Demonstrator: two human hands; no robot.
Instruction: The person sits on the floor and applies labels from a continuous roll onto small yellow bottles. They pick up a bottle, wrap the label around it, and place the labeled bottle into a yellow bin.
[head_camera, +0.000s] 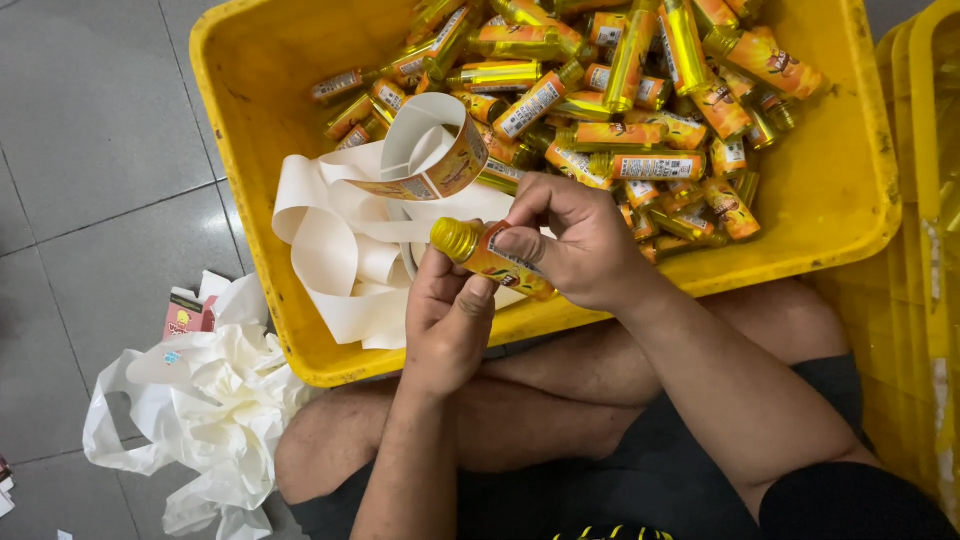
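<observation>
Both hands met over the near rim of the yellow crate (830, 215), forearms coming up from the lap, person seated cross-legged behind it.

Left hand (448, 318): palm turned up and inward, fingers curled, thumb pressed along the underside of a small bottle (492, 256). Closed on it, cupping from below.

Right hand (580, 240): wrist bent, reached in from the right, thumb and forefinger pinched on the bottle's orange label, other fingers folded over the body. Also closed on the bottle.

Bottle lay nearly horizontal between the two hands, gold cap (456, 239) pointing left and slightly up, just above the crate's front edge.

Strip of white backing paper (335, 255) with labels looped out of the crate's left part, one curl standing up just behind the hands. Pile of like bottles (640, 110) filled the crate's far right part, lying every which way.

On the grey tile floor to the left: heap of crumpled white backing paper (215, 400), small pink carton (188, 312) touching its top. Second yellow crate (925, 300) just beside, at the right edge.
</observation>
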